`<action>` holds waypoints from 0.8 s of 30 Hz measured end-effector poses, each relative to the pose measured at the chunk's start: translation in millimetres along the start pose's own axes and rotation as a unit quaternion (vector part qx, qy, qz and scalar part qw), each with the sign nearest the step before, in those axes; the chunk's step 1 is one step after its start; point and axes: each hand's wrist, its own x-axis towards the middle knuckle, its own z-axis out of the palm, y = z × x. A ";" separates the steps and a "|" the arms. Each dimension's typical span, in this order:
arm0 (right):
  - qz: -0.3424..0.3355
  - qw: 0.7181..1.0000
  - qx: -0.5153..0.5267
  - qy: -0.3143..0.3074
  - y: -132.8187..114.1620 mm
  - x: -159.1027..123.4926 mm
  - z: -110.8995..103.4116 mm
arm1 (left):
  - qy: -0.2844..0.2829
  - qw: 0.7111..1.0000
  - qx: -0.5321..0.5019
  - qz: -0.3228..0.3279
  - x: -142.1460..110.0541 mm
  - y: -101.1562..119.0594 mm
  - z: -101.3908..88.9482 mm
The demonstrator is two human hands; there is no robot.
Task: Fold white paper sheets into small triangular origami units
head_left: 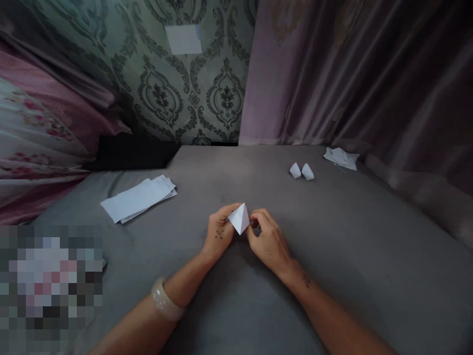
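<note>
One small folded white paper piece, triangular with its point down, sits pinched between both hands just above the grey bed cover, near the middle of the surface. Left hand: fingers curled shut on the paper's left edge, thumb on top; small dark dots on the back of the hand; a pale bangle on that wrist. Right hand: fingertips closed on the paper's right edge, knuckles up.

Outward from there: a loose stack of flat white sheets lies to the left, well apart from the hands. Two small finished folded pieces sit side by side farther back on the right, touching or nearly so. Beyond them, near the curtain, lies a little heap of crumpled white paper. A blank white slip is stuck on the patterned wallpaper; no writing readable anywhere. No containers in view.
</note>
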 end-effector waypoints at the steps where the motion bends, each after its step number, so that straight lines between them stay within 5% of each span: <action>1: 0.042 0.997 0.066 -0.016 1.8 3.0 -2.5 | -0.001 0.999 0.035 0.021 -0.6 0.3 -1.8; 4: 0.150 0.950 0.270 -0.051 5.4 12.9 -11.7 | -0.021 0.992 0.112 0.063 -2.4 5.5 -5.1; 7: 0.190 0.911 0.356 -0.084 4.7 19.0 -18.9 | -0.055 0.992 0.097 0.059 -3.7 12.4 -3.8; 17: 0.250 0.872 0.405 -0.112 6.1 21.1 -21.6 | -0.118 0.992 -0.030 -0.009 -3.1 9.8 2.6; 24: 0.255 0.871 0.397 -0.137 27.1 26.6 -29.2 | -0.244 0.959 -0.113 -0.085 2.1 17.5 -4.2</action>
